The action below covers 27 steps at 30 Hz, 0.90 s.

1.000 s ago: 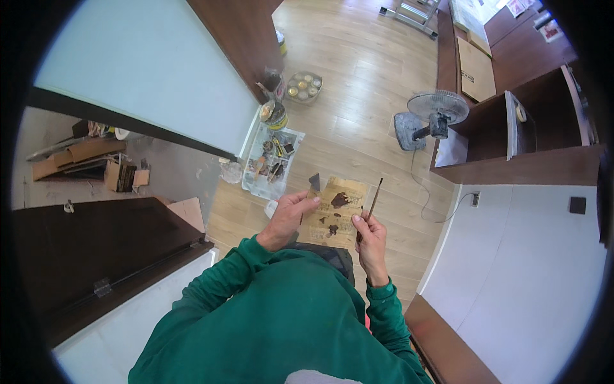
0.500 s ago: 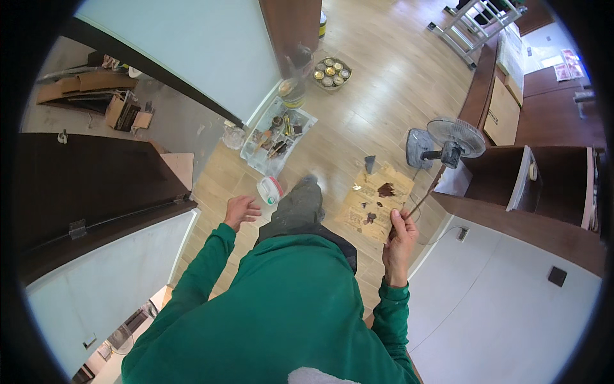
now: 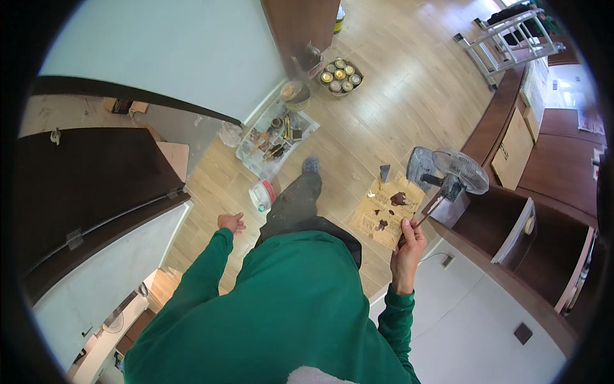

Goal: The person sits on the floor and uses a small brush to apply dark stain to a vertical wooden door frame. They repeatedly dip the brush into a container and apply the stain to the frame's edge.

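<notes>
Pale wood-plank floor (image 3: pixel 384 128) bearing workshop gear.
A shallow clear tray (image 3: pixel 254 165) of tools sits near the white panel, with 1 crumpled piece of clear plastic (image 3: pixel 231 134) just beside its left edge; farther off stand 1 basket (image 3: pixel 346 95) of round tins and 1 yellow-banded can (image 3: pixel 339 20). Nearer sits 1 white-and-red container (image 3: pixel 261 196); rightward, 1 fan (image 3: pixel 451 188) and, well apart, 1 metal ladder (image 3: pixel 473 57).

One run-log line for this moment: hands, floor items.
left hand: no object seen | right hand: holding thin stick-like tool | floor: stained brown sheet, fan
</notes>
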{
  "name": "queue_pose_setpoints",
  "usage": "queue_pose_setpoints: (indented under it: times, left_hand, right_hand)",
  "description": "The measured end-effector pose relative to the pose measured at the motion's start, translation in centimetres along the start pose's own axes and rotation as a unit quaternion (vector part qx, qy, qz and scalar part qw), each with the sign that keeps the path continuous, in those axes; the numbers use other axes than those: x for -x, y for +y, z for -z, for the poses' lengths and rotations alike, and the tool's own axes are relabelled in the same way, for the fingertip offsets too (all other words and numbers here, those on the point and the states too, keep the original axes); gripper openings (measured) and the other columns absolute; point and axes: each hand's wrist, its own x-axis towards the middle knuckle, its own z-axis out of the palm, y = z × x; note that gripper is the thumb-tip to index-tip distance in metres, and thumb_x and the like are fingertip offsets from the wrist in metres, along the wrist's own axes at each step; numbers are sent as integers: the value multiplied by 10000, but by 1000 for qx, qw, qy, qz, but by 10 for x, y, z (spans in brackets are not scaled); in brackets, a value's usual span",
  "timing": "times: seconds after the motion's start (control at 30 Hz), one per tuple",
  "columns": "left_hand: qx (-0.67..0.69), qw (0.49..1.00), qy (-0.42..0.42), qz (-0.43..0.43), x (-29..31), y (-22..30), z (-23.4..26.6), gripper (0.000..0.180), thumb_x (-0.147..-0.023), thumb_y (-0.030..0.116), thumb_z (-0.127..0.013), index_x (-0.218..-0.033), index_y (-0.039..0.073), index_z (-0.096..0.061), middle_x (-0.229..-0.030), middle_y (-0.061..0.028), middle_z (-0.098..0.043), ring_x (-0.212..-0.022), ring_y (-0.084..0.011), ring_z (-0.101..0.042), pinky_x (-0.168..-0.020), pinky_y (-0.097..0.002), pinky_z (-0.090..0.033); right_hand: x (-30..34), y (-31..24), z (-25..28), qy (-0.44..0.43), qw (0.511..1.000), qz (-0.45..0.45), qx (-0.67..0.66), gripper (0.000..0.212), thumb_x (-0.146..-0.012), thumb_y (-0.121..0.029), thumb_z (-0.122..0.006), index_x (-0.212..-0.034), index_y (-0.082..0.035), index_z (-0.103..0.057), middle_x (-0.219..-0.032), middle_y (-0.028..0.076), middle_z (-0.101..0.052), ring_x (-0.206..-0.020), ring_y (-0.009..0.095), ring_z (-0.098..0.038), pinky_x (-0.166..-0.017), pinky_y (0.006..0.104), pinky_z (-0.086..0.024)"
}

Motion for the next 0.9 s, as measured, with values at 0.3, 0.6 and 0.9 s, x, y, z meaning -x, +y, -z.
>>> queue_pose_setpoints:
  times: [0.3, 0.6, 0.9]
  left_hand:
    - [32, 986, -75, -143, 45, 211, -81, 379, -908, 193, -634, -1240, 23, -565, -944, -125, -692, -749, -251, -714, -621, -383, -556]
    - [111, 993, -25, -43, 44, 182, -120, 361, -917, 289, -606, -1195, 60, -577, -1005, -136, -691, -835, -290, -713, -651, -422, -567]
    - [-93, 993, -69, -12, 93, 113, -249, 742, -829, 626, -637, -1235, 8, -579, -1012, -198, -677, -861, -297, -663, -732, -464, -515]
  right_hand:
    - [-104, -71, -26, -29, 999, 46, 0, 165, -966, -172, -614, -1043, -32, -656, -758, -43, -637, -464, -8, -403, -391, 171, -260]
    - [-236, -110, -22, -137, 990, 13, 34, 197, -974, -135, -588, -1117, -5, -629, -956, 41, -690, -644, 24, -583, -450, 165, -364]
    - [-349, -135, -38, -150, 983, -1, 106, 156, -963, -162, -614, -1024, -34, -678, -720, -56, -621, -451, -14, -398, -382, 170, -269]
